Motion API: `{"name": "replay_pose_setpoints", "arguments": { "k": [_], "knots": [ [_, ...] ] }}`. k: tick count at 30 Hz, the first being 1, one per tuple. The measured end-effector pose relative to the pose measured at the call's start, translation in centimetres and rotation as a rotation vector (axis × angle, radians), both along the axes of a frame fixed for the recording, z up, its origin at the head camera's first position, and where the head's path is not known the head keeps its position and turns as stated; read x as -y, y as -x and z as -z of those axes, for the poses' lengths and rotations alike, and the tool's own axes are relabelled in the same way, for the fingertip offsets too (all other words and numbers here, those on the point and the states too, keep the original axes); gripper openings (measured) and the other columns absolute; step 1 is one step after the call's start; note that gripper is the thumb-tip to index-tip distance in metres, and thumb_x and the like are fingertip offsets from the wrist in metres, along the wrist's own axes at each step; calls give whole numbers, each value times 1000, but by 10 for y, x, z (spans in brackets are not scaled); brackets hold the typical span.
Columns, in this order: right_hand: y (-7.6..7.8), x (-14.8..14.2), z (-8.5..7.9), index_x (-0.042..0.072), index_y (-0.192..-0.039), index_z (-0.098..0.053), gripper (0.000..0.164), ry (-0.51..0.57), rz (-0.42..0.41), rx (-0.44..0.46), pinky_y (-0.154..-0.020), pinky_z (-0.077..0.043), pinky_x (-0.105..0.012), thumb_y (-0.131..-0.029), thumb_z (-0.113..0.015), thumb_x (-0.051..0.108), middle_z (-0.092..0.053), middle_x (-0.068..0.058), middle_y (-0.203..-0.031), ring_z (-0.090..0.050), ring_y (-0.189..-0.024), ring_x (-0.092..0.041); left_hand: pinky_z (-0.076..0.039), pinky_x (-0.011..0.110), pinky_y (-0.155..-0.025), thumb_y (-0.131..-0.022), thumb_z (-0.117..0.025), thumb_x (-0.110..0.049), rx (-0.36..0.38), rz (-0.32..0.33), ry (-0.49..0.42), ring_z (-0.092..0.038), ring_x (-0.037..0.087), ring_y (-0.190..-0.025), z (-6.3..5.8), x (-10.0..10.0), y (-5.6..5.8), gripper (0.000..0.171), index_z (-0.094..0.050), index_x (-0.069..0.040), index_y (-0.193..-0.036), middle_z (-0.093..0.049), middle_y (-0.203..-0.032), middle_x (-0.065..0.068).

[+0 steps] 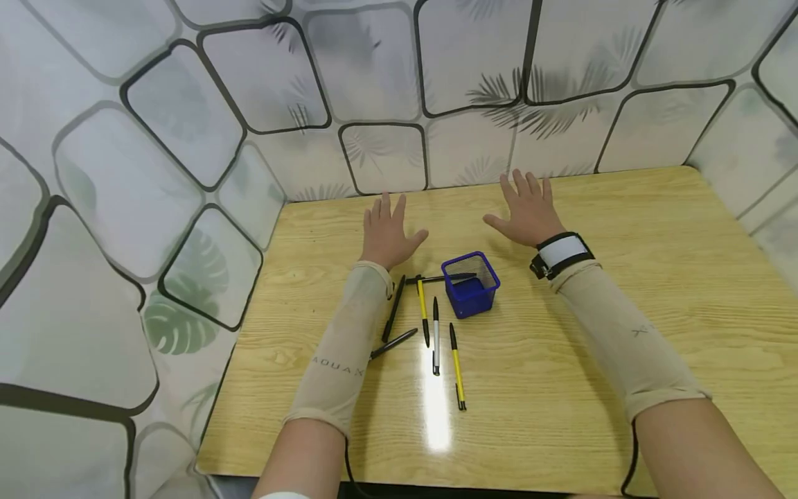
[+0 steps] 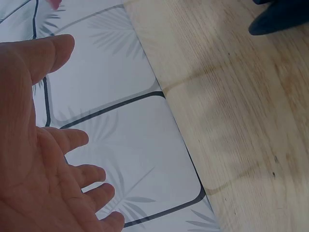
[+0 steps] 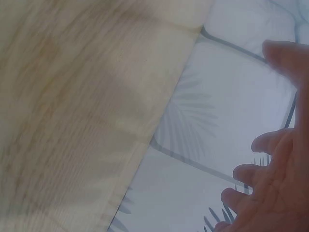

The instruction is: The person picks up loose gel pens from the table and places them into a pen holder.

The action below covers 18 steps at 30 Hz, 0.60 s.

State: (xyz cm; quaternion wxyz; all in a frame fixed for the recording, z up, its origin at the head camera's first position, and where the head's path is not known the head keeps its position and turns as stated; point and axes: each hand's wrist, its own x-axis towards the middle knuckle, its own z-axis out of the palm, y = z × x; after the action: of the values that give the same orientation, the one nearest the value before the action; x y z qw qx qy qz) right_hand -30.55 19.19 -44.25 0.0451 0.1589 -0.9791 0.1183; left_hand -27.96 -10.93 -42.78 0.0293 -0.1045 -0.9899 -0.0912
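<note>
My left hand (image 1: 387,234) is held with spread fingers toward the back of the table, beyond several pens, and holds nothing. Fingers apart, my right hand (image 1: 530,211) is likewise bare, to the right of a blue mesh basket (image 1: 472,310). Left of the basket lie a yellow pen (image 1: 424,312), a white pen (image 1: 436,339) and black pens (image 1: 393,310). A second yellow pen (image 1: 458,367) lies nearer the front. One black pen (image 1: 426,279) reaches to the basket; whether it lies behind or inside is unclear. Both wrist views show the empty palms.
The wooden table (image 1: 592,360) meets a patterned wall covering (image 1: 386,159) at the back and another on the left. A dark pointed shape (image 2: 280,18) at the top right of the left wrist view is too cropped to identify. Cables hang near both forearms.
</note>
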Motion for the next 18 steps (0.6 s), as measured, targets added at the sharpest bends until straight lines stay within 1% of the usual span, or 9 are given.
{"name": "replay_pose_setpoints", "arguments": {
  "k": [5, 8, 11, 13, 14, 15, 16, 17, 18],
  "knots": [
    [-2, 0, 0, 9, -153, -5, 92, 11, 1, 4, -110, 9, -60, -90, -42, 65, -4, -23, -156, -2, -142, -45, -7, 50, -115, -88, -46, -66, 18, -3, -10, -6, 33, -145, 1, 3, -2, 88, -12, -19, -154, -6, -157, 17],
    [-4, -1, 0, 9, -153, -5, 91, 29, -5, 13, -109, 9, -60, -91, -43, 64, -4, -24, -156, -2, -142, -45, -12, 48, -115, -88, -47, -65, 52, -11, -15, -8, 33, -144, 0, 6, -6, 89, -11, -16, -154, -9, -157, 18],
    [-7, -4, -1, 9, -153, -4, 91, 51, -14, 28, -109, 8, -61, -91, -43, 63, -4, -24, -156, -2, -142, -45, -26, 48, -110, -89, -47, -63, 111, -40, -18, -23, 36, -139, -4, 11, -13, 87, -18, -10, -152, -23, -152, 19],
    [-9, -8, 0, 9, -153, -4, 91, 74, -21, 41, -110, 8, -61, -91, -43, 63, -4, -24, -156, -2, -142, -44, -38, 48, -101, -89, -48, -60, 172, -61, -21, -39, 36, -129, -7, 15, -21, 79, -32, -6, -145, -39, -142, 19],
    [-11, -10, 0, 8, -153, -4, 92, 84, -27, 47, -110, 8, -60, -91, -43, 63, -4, -24, -156, -2, -142, -44, -45, 46, -92, -90, -49, -59, 203, -71, -17, -49, 34, -117, -8, 17, -25, 72, -43, -4, -137, -49, -132, 17],
    [-12, -12, 1, 8, -153, -4, 92, 94, -33, 53, -110, 7, -60, -90, -44, 63, -5, -24, -156, -4, -142, -44, -49, 42, -81, -90, -50, -57, 240, -78, -11, -56, 30, -101, -9, 19, -30, 64, -55, -3, -123, -57, -116, 15],
    [-14, -15, 2, 7, -153, -5, 93, 106, -43, 61, -110, 6, -60, -90, -45, 63, -6, -24, -156, -5, -142, -43, -50, 39, -71, -90, -51, -55, 278, -80, -3, -58, 26, -86, -10, 21, -35, 56, -61, -3, -108, -61, -101, 12],
    [-16, -17, 3, 6, -152, -6, 94, 114, -55, 69, -111, 3, -59, -90, -46, 63, -7, -24, -156, -6, -142, -43, -49, 36, -60, -90, -52, -54, 316, -79, 15, -56, 22, -71, -11, 23, -39, 51, -64, -5, -91, -61, -86, 8],
    [-18, -19, 4, 5, -152, -6, 95, 121, -70, 85, -111, 0, -59, -89, -48, 62, -9, -24, -155, -8, -142, -43, -45, 33, -52, -90, -52, -54, 356, -77, 34, -52, 18, -59, -11, 26, -44, 50, -62, -8, -76, -58, -72, 4]
  ]
}}
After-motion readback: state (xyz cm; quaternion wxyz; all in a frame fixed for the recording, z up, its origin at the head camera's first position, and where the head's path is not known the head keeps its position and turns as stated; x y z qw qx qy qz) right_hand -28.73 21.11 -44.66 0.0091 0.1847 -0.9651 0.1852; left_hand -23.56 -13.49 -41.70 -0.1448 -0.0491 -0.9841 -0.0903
